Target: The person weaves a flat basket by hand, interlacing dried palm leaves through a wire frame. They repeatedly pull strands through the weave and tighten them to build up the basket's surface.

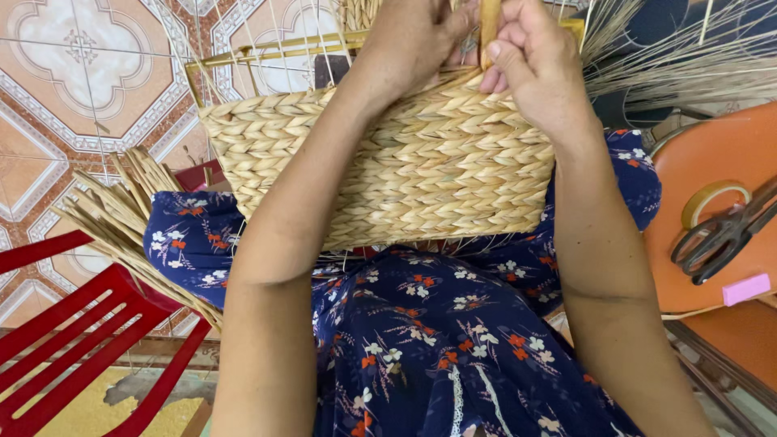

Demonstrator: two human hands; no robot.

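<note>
A half-woven straw basket (405, 162) of braided pale fibre rests on my lap, on a wire frame (267, 50) that sticks out at its top. My left hand (409, 40) presses against the basket's upper edge with its fingers curled in. My right hand (534, 61) is closed around a tan straw strand (489, 24) at that same edge, pinching it between thumb and fingers. The two hands touch each other. The upper part of both hands runs out of view.
A bundle of loose straw strips (121, 218) lies at my left knee beside a red plastic chair (73, 324). On an orange stool (720, 162) to the right lie black scissors (720, 235), a tape roll (712, 198) and a pink block (746, 289). Thin dry fibres (688, 57) fan out at top right.
</note>
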